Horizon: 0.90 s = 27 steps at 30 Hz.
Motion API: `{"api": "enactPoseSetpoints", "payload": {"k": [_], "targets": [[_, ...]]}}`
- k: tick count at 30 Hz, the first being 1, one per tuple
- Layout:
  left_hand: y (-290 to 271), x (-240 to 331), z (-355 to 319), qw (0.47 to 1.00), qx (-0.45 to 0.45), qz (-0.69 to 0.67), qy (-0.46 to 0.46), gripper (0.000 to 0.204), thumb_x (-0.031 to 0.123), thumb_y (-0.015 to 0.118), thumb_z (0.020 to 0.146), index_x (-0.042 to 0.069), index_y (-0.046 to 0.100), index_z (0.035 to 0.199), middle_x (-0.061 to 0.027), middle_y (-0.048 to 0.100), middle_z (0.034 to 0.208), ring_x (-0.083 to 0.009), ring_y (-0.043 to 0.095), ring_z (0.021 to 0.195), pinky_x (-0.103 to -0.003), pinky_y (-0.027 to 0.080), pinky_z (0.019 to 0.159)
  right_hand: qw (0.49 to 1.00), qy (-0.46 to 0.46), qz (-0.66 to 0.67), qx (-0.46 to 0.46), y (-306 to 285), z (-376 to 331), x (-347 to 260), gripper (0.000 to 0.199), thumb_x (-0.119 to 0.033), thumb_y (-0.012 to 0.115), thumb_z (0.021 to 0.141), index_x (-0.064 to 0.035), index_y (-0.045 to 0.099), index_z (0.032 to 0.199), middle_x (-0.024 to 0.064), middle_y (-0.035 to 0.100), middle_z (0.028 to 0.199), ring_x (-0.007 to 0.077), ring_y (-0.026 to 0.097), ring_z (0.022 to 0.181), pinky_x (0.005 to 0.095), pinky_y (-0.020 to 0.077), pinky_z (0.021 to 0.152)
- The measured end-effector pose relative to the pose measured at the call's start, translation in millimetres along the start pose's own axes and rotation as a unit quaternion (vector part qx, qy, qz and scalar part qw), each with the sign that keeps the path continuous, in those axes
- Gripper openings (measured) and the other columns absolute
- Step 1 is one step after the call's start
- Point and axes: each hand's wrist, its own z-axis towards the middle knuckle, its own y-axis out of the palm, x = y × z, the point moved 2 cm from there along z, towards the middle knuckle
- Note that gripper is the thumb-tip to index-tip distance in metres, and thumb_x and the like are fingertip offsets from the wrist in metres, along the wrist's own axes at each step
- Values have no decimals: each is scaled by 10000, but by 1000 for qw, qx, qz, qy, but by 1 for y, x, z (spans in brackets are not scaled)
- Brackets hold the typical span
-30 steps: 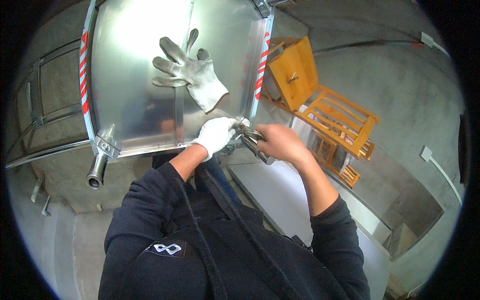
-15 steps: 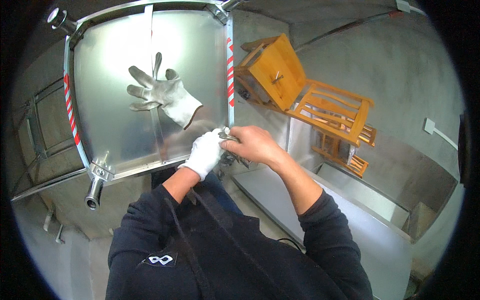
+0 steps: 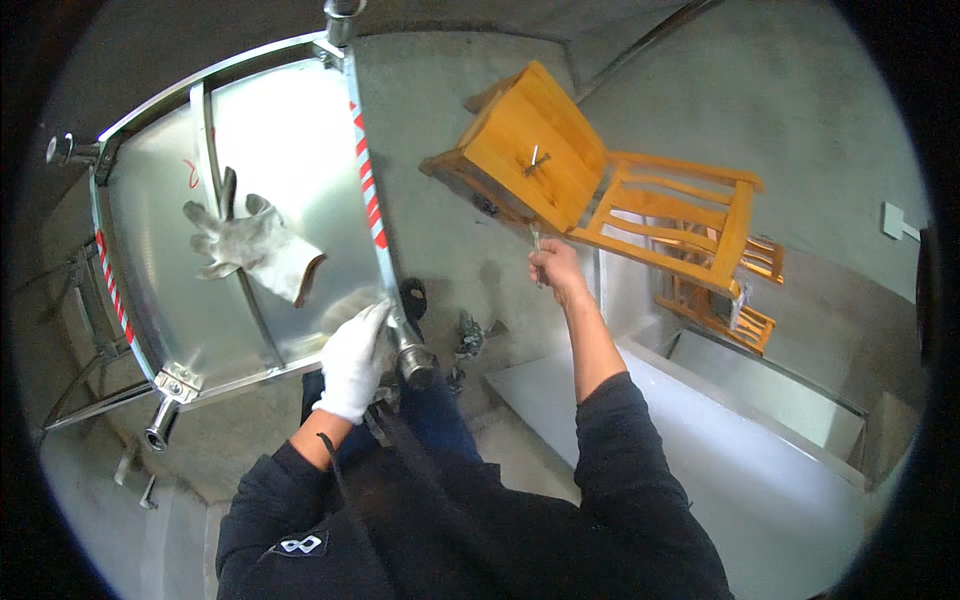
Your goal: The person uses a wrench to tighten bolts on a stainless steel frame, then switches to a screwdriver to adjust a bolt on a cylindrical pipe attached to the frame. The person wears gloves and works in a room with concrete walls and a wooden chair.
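My left hand [image 3: 352, 366], in a white glove, has its fingers closed at the near right corner of a metal frame [image 3: 368, 190], beside a round metal leg [image 3: 417, 366]. Bare and stretched forward, my right hand [image 3: 556, 268] grips a slim metal wrench [image 3: 536, 240] by the near edge of a wooden chair's seat [image 3: 535, 120]. Another small metal tool [image 3: 537, 160] lies on that seat. On the frame's shiny sheet panel [image 3: 300, 120] rests an empty grey and white work glove [image 3: 255, 245], fingers pointing away to the left.
Yellow wooden chairs [image 3: 680, 215] stand along the right wall. A long white panel [image 3: 680, 440] lies at my right, beside a trough-like recess [image 3: 760, 390]. Dark scraps [image 3: 470, 335] are on the concrete floor. Another metal frame [image 3: 90, 300] stands at the left.
My right hand has left my gloved hand and moved right and forward to the chair with the wrench. The frame and the loose glove now appear further left as the view has shifted.
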Motion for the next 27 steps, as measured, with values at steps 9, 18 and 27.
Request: {"api": "enactPoseSetpoints", "payload": {"k": [9,18,27], "targets": [[9,-18,-19,996,18,81,-42,250,50,662,779,28,634,1027,-172,674,963,-318,668,860,-372,532,758,996,-62,1,69,-52,202,60,54,-27,636,761,-59,592,760,3,535,615,120,471,478,287,351,423],[17,-67,-58,940,62,-74,-328,182,87,613,813,-9,644,965,-156,675,941,-240,653,827,-324,510,768,981,-121,-63,141,-113,333,95,113,-127,661,762,-35,599,778,62,600,673,201,593,593,342,470,543],[7,-42,-48,968,-24,49,-244,174,58,600,835,3,639,995,-156,658,947,-251,642,845,-336,509,769,865,-284,-325,254,-40,340,11,255,-295,621,773,-44,655,743,195,642,835,375,620,786,472,498,689]]}}
